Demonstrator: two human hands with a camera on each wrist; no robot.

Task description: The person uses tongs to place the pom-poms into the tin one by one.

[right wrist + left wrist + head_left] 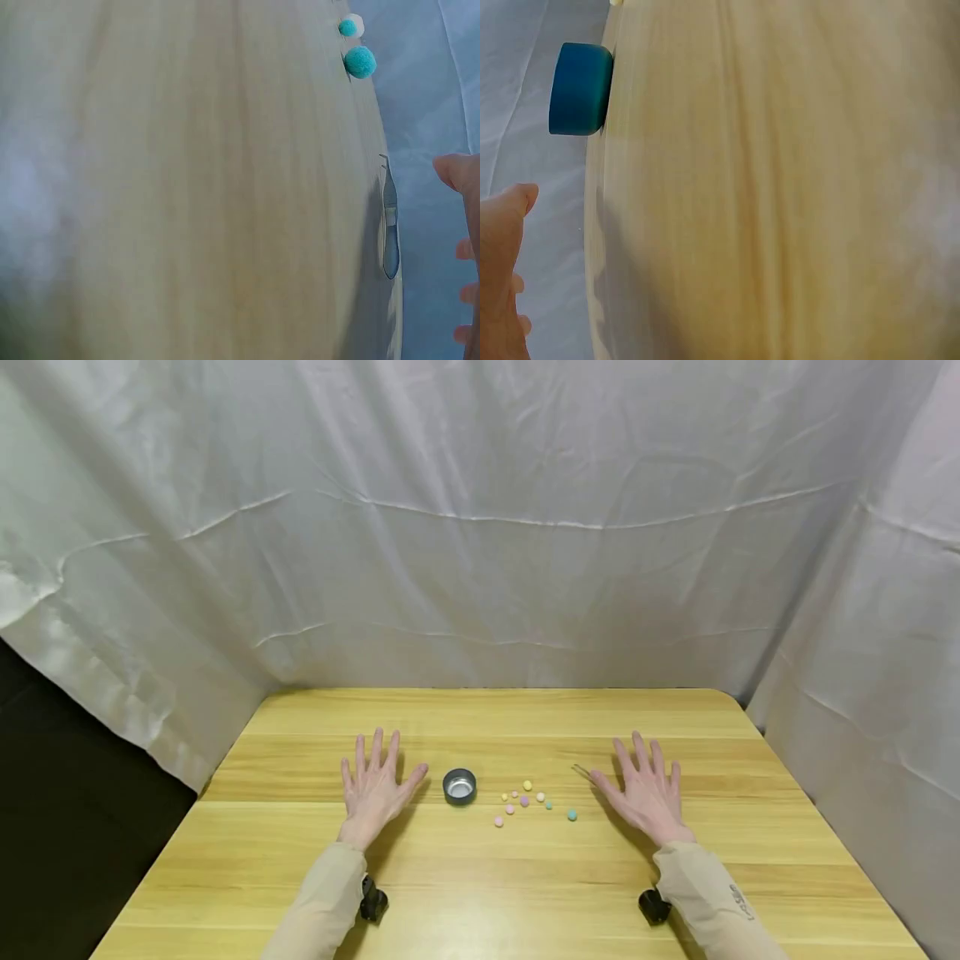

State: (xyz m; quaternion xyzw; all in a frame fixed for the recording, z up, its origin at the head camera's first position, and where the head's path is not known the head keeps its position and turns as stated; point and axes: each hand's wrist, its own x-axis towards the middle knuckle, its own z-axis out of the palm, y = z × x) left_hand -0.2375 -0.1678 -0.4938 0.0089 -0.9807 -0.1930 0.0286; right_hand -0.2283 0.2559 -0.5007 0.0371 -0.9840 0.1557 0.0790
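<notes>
My left hand (pixel 375 793) is held over the table with its fingers spread and straight, empty. Just right of its thumb stands a small round dark bowl (pixel 459 787) with a silvery inside; its outer wall looks blue in the left wrist view. My right hand (pixel 647 797), also spread and empty, hovers above a pair of metal tweezers (pixel 390 217) with bent tips. In the head view that hand hides most of the tweezers. Between the bowl and the right hand lie several small pom-poms, among them a teal pom-pom (pixel 361 62), a yellow pom-pom (pixel 527 785) and a purple pom-pom (pixel 524 801).
The wooden table (pixel 480 885) has rounded far corners. Pale grey cloth (pixel 480 568) hangs behind it and along the sides. Both wrists carry a black camera, such as the left wrist camera (pixel 372 900). A dark area (pixel 60 810) lies beyond the left edge.
</notes>
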